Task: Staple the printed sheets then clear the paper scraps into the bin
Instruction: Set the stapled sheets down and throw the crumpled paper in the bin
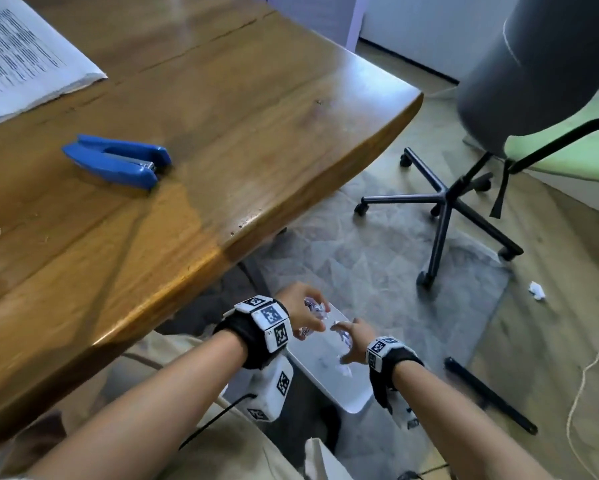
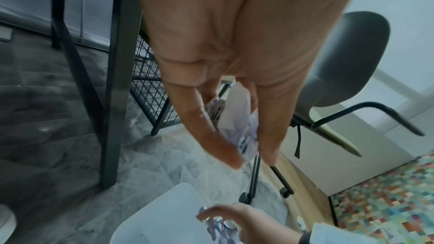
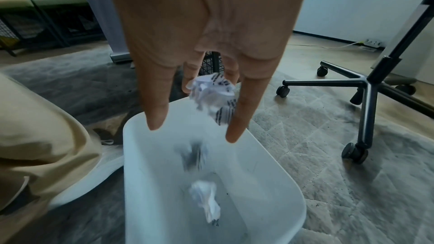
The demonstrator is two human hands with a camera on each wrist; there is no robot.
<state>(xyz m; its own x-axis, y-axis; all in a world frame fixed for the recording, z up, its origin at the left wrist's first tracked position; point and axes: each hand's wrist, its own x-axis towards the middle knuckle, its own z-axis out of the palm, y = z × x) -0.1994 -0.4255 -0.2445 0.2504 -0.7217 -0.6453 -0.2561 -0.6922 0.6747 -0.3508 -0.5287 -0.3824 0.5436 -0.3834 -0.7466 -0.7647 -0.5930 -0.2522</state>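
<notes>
A: Soft daylight; a pale glare streaks the bench [image 1: 291, 109] top.
B: Wrist views dimmer, with wide-angle bending at the edges. A scrap [image 3: 193, 157] blurs in motion; nearby skin is out of focus.

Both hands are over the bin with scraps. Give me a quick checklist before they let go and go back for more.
1. Bin under both hands: ok.
2. Left hand holds a crumpled scrap between its fingers: ok.
3. Right hand has a printed scrap among its fingers; whether gripped or already dropping: cannot tell.
4. Scraps landing inside: ok, one white scrap lies in the bin.
5. Floor cleared: not ok, a stray scrap lies beyond the chair base.
6. Printed sheets stapled: cannot tell; blue stapler sits apart from them.
</notes>
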